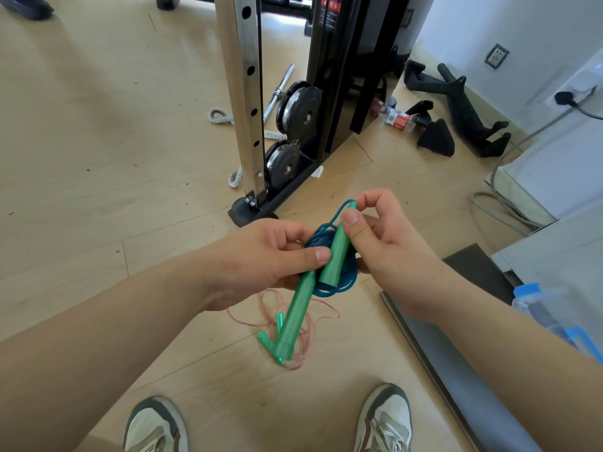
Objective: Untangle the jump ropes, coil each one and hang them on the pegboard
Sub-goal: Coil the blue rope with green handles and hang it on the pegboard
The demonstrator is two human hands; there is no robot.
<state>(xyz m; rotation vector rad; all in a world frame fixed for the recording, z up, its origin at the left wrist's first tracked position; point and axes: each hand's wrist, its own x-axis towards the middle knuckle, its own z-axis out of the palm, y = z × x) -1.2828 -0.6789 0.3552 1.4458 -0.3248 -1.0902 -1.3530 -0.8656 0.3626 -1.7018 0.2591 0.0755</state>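
**Blue rope bundled in my hands, pink one on the floor**

My left hand [261, 256] curls around the blue jump rope [346, 282] from the 9 o'clock side. Its thumb presses across the first green handle [295, 318], which sticks out of my fist toward 7 o'clock. The cord is gathered into a small, loose coil between my two palms, and the second green handle [336, 252] lies across it, pointing up toward 1 o'clock. My right hand [385, 243] comes in from 3 o'clock and pinches the top of that handle between thumb and forefinger, just where the cord leaves it. My other fingers sit folded behind the coil.

I judge the cord to be thin, slick and springy. It weighs almost nothing, but it will likely pop open if my left grip slackens. The hollow plastic handles are stiff and light, so they are the safest parts to hold. For hanging, I would hold the coil where the loops cross and keep both handles pinned against it.

The pink rope [303, 357] lies in loose loops on the wooden floor [98, 158], at 6 o'clock below my hands and apart from the blue one. Its small green handles [266, 340] lie beside it. I see no pegboard from here.
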